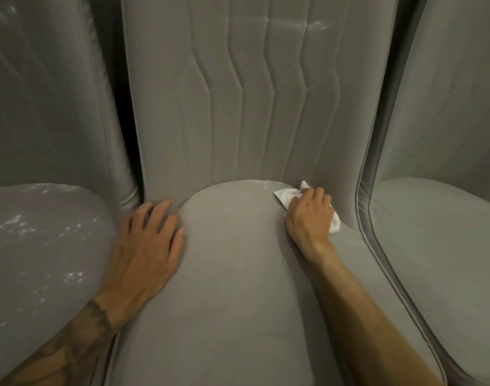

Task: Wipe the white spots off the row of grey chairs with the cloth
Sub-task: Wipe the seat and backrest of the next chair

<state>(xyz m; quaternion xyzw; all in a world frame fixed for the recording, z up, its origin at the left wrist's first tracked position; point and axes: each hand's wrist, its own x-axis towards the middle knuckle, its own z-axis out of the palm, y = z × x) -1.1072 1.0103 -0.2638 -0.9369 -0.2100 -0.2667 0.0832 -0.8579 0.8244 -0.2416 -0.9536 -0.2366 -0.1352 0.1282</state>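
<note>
Three grey upholstered chairs stand side by side. My right hand (309,218) grips a crumpled white cloth (287,196) and presses it on the back right of the middle chair's seat (232,260), where the seat meets the backrest. My left hand (150,243) rests flat with spread fingers on the seat's left edge. White spots (43,227) are scattered over the left chair's seat (29,260). Faint white marks (316,25) show high on the middle backrest (224,93). The right chair's seat (438,232) looks plain grey.
Dark narrow gaps (125,112) separate the chair backs. A piped seam (377,240) runs along the right chair's edge beside my right forearm. Nothing but the chairs fills the view.
</note>
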